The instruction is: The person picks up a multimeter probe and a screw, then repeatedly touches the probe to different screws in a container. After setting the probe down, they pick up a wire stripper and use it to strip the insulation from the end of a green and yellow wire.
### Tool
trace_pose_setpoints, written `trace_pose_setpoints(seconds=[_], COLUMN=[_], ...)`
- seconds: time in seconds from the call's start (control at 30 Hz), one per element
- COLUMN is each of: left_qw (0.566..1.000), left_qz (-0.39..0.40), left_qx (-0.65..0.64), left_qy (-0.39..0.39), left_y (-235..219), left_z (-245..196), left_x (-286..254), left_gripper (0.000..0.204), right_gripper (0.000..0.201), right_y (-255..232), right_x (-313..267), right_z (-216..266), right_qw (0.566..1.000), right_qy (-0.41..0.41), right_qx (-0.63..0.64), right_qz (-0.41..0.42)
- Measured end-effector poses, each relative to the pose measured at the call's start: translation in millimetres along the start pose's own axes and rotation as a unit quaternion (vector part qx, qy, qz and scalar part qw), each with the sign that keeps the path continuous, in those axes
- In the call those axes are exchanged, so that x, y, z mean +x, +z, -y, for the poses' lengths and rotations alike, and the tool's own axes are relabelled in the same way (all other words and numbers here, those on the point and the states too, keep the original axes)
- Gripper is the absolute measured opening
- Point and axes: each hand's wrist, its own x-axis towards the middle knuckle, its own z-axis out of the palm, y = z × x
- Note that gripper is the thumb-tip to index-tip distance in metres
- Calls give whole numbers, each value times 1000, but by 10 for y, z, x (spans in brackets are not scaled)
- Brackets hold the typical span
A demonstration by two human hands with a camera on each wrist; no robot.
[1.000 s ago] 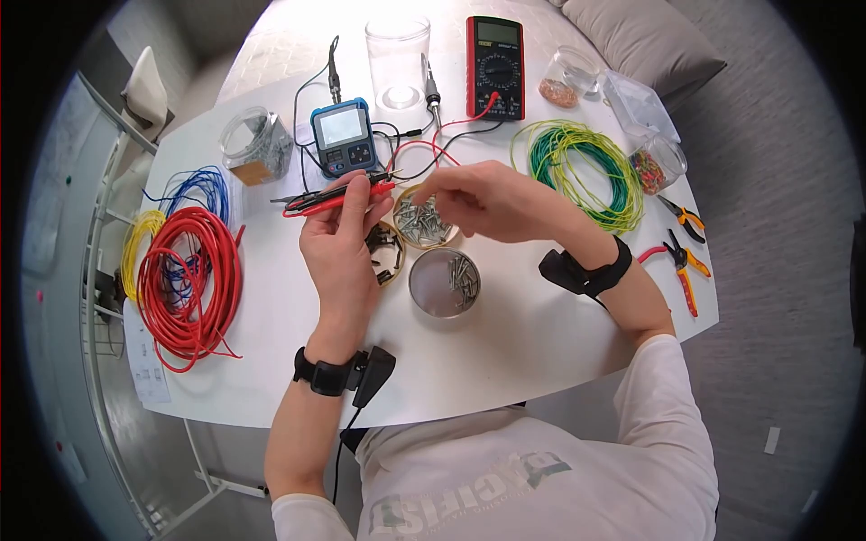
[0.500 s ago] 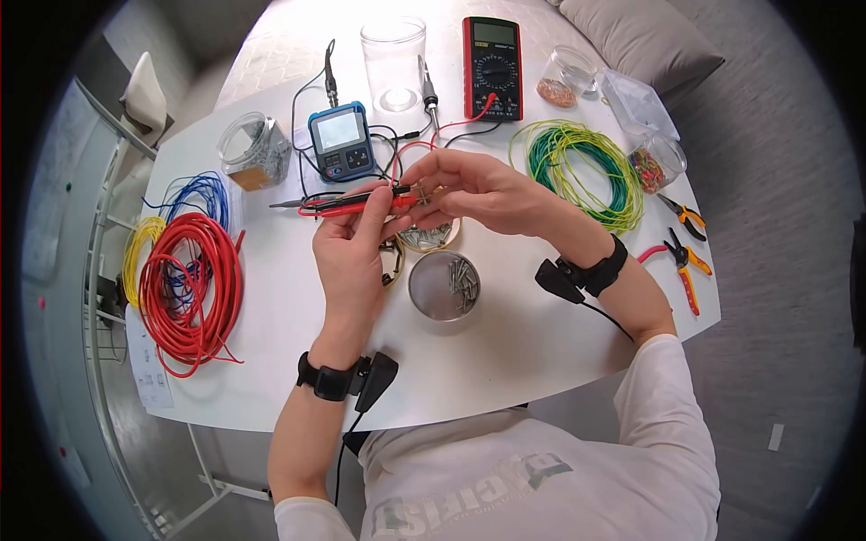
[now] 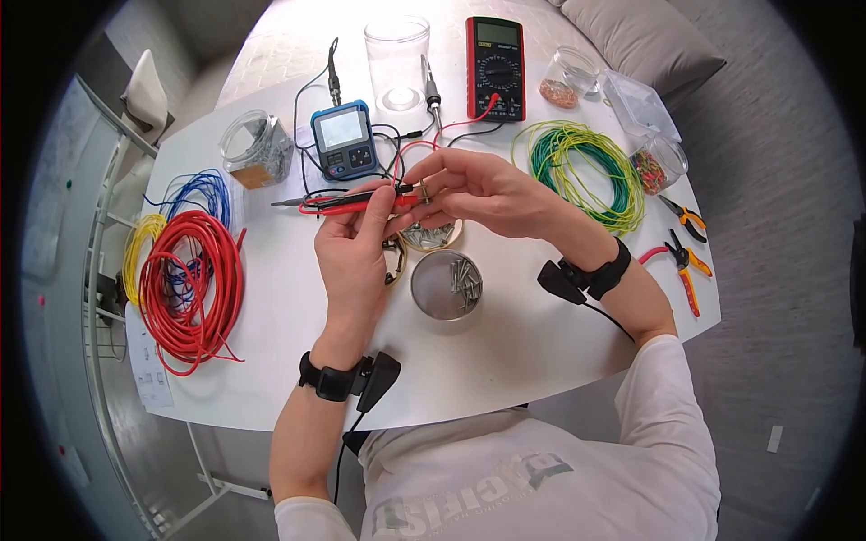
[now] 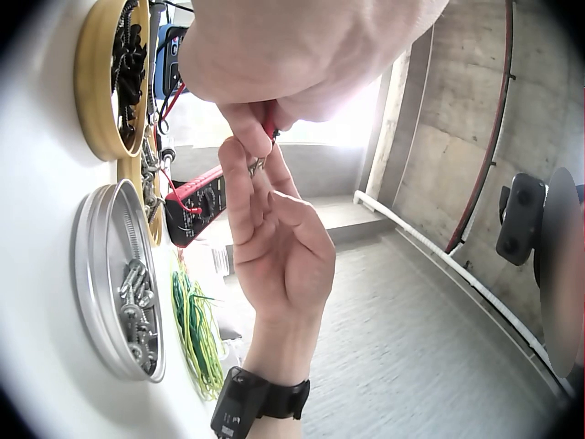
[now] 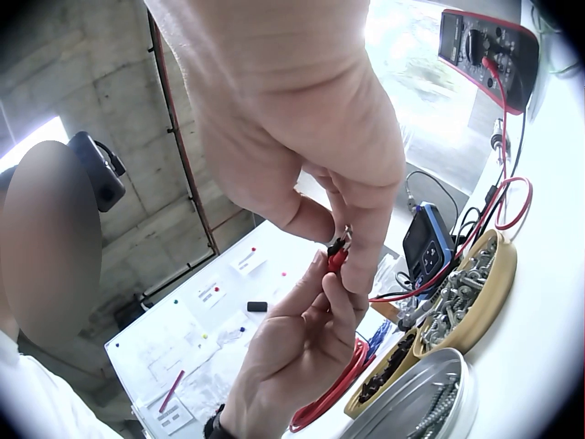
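My left hand point(image 3: 352, 257) holds a red test probe point(image 3: 347, 209) and a black test probe point(image 3: 361, 196) together, thumb on top, their front ends pointing right. At those ends my right hand point(image 3: 496, 194) pinches a small metal piece point(image 5: 348, 234) between thumb and fingers. In the left wrist view the piece shows as a small shiny bit point(image 4: 258, 166) right at the probe tips; its kind cannot be told. Red and black leads run from the multimeter point(image 3: 495, 68) behind the hands. Below them is a round bowl of screws point(image 3: 431, 236), partly hidden by the hands.
A metal tin point(image 3: 428, 290) with screws stands nearest me, beside a bowl of black parts point(image 3: 394, 260). A blue handheld meter point(image 3: 345, 131), soldering iron point(image 3: 432, 90) and clear jar point(image 3: 397, 45) stand behind. Wire coils lie left point(image 3: 194, 288) and right point(image 3: 586, 176), with pliers point(image 3: 686, 219) farther right.
My right hand has come from above the screw bowl to the probe tips, now pinching the small metal piece there. My left hand has shifted slightly right with the probes.
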Motion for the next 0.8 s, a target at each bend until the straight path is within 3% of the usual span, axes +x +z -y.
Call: trace_pose_setpoints(seconds=[0.47,0.53,0.63,0.7,0.73,0.8], left_qw=[1000,998,998,997,997,997], left_qz=[1,-29,-45,-45,-44,-45], left_qx=[-15,-25,-30,-31,-31,-31], left_qy=[14,40,43,46,49,48], left_y=[-13,-2,-4,2,3,-3], left_z=[24,14,-4,-4,-1,5], left_x=[11,28,28,26,26,27], left_gripper=[24,23,24,24,23,23], right_gripper=[37,37,34,24,24,13], right_y=[-49,-54,-25,-4,-15,-49], right_x=[-2,-11,-47,-68,-75,-98], right_z=[17,56,114,114,108,72], right_qw=[1000,1000,993,931,931,868], right_qy=[8,6,49,27,27,-75], right_qx=[-11,-11,-94,-358,-357,-487], right_qz=[2,-8,-46,-73,-73,66])
